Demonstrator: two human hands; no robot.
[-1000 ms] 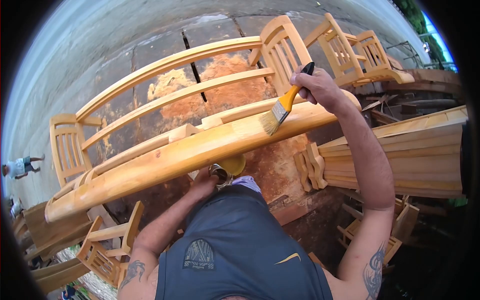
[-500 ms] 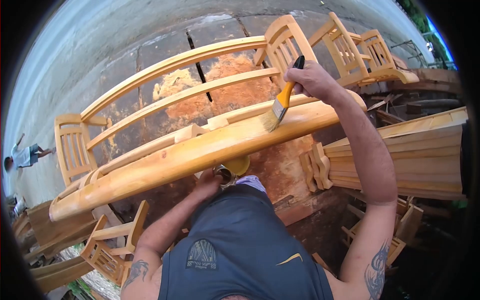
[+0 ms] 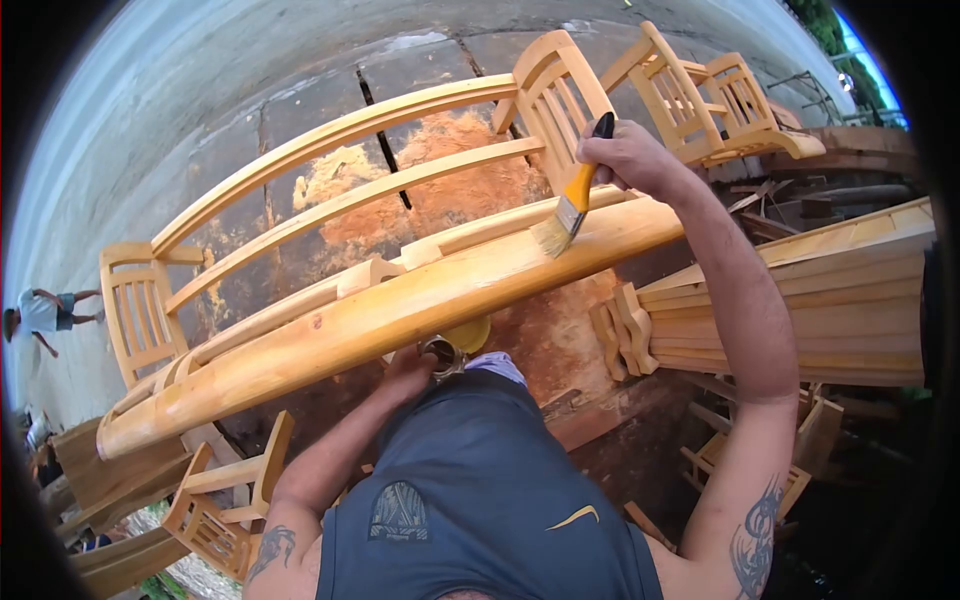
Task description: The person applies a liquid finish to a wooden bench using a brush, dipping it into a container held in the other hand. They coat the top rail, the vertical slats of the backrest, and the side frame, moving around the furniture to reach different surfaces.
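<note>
My right hand is closed around the black-and-yellow handle of a paintbrush. The pale bristles press on the glossy upper face of a long, rounded wooden beam. This beam belongs to a wooden bench frame with rails and slatted ends. Low by my waist, my left hand grips a metal can whose open mouth shows; what is inside is too dark to make out. A yellow round container shows just behind the can, partly hidden by the beam.
Wooden chairs stand at the upper right and lower left. Stacked boards lie to the right. Orange sawdust covers part of the dark floor. Another person is far off at the left.
The brush has shifted slightly right along the beam in my right hand. My left hand keeps the can near my waist. The distant person's pose has changed, and the whole view has shifted slightly.
</note>
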